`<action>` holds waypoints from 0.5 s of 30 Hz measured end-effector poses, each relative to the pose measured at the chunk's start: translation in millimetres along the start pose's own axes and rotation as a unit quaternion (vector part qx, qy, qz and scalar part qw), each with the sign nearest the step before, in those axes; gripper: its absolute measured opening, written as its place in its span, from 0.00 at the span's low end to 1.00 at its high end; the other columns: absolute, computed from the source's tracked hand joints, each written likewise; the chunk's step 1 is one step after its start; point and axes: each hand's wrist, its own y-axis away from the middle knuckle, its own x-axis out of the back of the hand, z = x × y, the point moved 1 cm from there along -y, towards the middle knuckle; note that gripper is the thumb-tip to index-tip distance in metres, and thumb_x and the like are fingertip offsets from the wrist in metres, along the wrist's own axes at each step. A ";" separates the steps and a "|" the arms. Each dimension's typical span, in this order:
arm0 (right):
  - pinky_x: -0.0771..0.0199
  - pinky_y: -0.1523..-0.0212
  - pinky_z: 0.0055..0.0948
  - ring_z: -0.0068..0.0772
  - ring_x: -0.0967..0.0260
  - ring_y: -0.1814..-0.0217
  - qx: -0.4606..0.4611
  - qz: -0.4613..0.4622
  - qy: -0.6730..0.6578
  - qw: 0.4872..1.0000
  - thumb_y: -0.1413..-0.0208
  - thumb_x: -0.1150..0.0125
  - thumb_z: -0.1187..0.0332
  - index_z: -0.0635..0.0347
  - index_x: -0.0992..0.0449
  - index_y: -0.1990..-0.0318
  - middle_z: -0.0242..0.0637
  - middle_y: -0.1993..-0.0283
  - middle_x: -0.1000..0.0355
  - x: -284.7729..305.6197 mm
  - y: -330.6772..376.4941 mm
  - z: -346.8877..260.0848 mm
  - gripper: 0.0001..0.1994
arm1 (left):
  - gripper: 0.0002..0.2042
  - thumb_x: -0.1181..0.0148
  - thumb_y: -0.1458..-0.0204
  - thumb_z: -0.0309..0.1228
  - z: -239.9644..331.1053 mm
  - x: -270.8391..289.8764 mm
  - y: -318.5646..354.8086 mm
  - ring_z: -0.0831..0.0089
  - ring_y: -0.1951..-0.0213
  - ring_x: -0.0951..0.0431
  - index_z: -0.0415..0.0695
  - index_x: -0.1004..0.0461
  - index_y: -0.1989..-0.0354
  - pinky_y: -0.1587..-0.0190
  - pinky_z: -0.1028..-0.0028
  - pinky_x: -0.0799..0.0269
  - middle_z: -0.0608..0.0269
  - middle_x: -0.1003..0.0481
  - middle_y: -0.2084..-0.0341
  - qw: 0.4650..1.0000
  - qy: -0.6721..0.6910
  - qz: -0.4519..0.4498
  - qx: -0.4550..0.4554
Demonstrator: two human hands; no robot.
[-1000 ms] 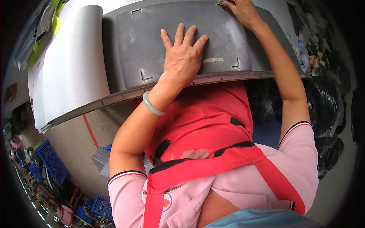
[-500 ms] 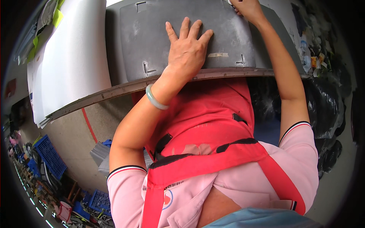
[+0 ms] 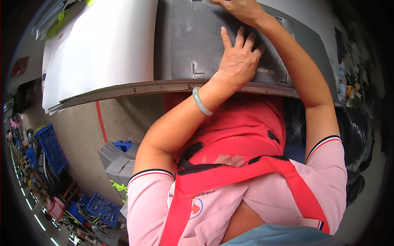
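Grey sheet (image 3: pixel 200 47) — L hand (image 3: pixel 239 63) on top.

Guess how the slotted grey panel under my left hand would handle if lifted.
The slotted grey panel may be fairly stiff, as it lies flat under your left hand. It looks thin, so probably light. Its powdery white smudges suggest it could slip.

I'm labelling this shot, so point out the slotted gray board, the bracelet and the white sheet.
Slotted gray board (image 3: pixel 204 46), head view: bare surface, left part.
Bracelet (image 3: pixel 199 102), head view: middle of the band.
White sheet (image 3: pixel 104 47), head view: middle of its face.
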 end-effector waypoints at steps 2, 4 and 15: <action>0.22 0.60 0.42 0.51 0.20 0.65 0.008 -0.012 0.001 1.000 0.42 0.35 0.66 0.65 0.18 0.62 0.55 0.66 0.21 -11.8 -13.0 -12.1 0.10 | 0.19 0.38 0.44 0.35 1.4 0.6 -1.7 0.45 0.32 0.39 0.54 0.22 0.43 0.38 0.19 0.52 0.52 0.34 0.38 1.000 0.007 -0.005 0.000; 0.22 0.58 0.45 0.58 0.21 0.60 0.032 -0.023 0.033 0.999 0.43 0.36 0.65 0.65 0.17 0.61 0.57 0.64 0.22 -16.3 -27.2 -7.6 0.11 | 0.20 0.38 0.45 0.34 6.3 0.5 -6.6 0.44 0.33 0.39 0.53 0.23 0.42 0.38 0.19 0.52 0.51 0.35 0.38 1.000 0.020 -0.002 -0.004; 0.21 0.62 0.44 0.51 0.21 0.67 0.008 -0.070 0.127 0.989 0.43 0.38 0.66 0.66 0.20 0.65 0.54 0.69 0.22 -15.9 -41.6 -30.7 0.10 | 0.18 0.41 0.47 0.31 1.0 -1.0 -1.1 0.42 0.34 0.38 0.49 0.21 0.47 0.37 0.19 0.56 0.49 0.32 0.41 0.999 0.032 0.010 -0.002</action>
